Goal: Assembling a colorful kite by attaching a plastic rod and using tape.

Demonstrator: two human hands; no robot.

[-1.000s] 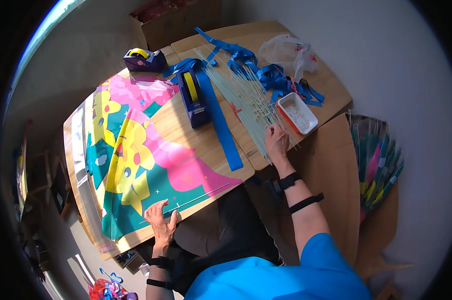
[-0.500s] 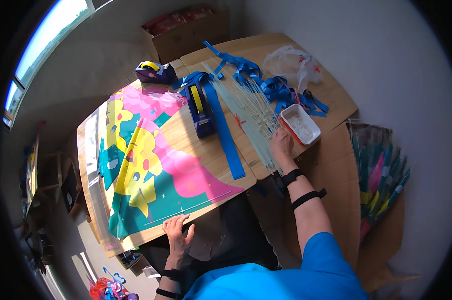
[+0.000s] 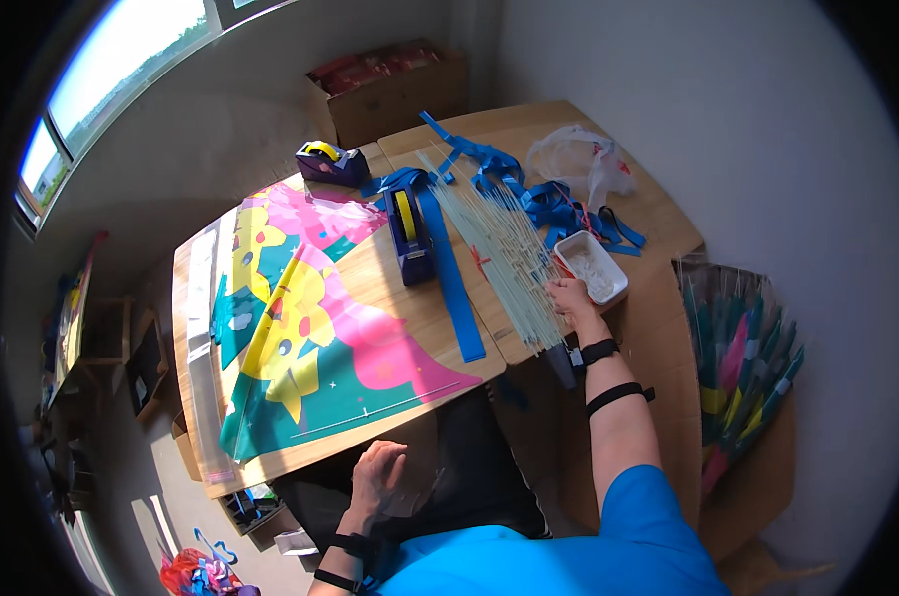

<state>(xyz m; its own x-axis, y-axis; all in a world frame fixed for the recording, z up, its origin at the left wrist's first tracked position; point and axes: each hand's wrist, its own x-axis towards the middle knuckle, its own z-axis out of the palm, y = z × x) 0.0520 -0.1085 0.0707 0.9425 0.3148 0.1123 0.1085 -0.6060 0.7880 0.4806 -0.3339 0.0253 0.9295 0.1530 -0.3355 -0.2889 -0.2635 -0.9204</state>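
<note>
While curled — right grip point(image 3: 571, 299) at sticks point(image 3: 507, 263)

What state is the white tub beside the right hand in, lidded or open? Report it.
Open: no lid covers the white tub, and small translucent pieces show inside. Exact fill level: cannot tell.

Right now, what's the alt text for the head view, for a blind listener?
Someone's right hand is at a pile of thin pale rods beside a white tray on a wooden table; the left hand, holding nothing, is short of the table's near edge. Left of the rods are cartoon-printed sheets and two tape dispensers.
</note>
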